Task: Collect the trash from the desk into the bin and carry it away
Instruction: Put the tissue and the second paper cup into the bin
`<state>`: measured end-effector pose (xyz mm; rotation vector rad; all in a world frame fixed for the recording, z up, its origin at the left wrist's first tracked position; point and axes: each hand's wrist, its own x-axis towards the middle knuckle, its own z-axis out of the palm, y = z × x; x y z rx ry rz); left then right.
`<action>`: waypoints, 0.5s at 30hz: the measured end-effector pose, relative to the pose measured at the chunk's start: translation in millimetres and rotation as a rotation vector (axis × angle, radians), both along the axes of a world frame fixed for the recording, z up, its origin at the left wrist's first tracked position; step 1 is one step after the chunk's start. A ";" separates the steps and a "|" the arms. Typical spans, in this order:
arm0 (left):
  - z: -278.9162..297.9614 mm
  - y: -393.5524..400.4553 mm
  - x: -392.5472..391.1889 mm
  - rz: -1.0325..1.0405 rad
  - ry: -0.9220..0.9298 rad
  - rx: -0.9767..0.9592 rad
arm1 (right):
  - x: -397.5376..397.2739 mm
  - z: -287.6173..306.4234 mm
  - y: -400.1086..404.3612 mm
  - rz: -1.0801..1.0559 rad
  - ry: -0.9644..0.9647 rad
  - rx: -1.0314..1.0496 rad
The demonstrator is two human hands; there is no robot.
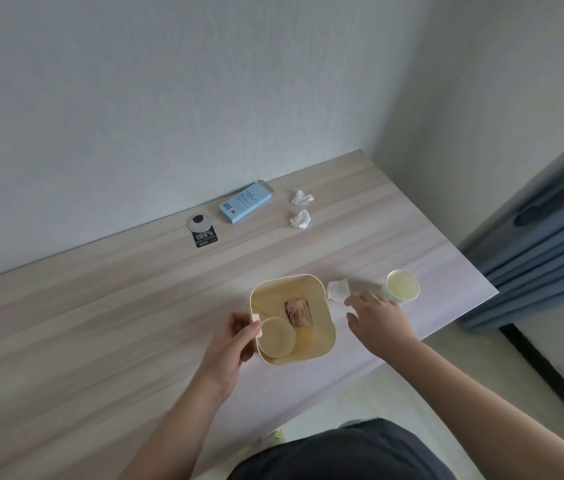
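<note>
Left hand [230, 344] pinching the bin [292, 318] rim, right hand [377, 318] spread toward the crumpled tissue [337, 289] at 12 o'clock — looks feather-light, squishy — just pinch its middle.

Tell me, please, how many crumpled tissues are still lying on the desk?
3: two side by side near the wall, right of the blue box; one between the bin and the paper cup, by the right hand. None looks hidden.
</note>
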<state>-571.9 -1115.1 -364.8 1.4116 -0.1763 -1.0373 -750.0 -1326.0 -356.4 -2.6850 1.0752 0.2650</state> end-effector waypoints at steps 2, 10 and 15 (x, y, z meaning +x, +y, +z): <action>1.7 -2.1 1.0 0.009 0.008 0.009 | 2.5 -5.0 -3.2 0.005 0.022 0.008; 1.7 -22.0 2.5 0.093 0.049 0.052 | 40.3 -24.9 -33.8 0.100 0.115 0.056; 0.3 -34.9 3.1 0.181 0.038 0.050 | 56.0 -47.5 -55.3 0.177 0.240 0.054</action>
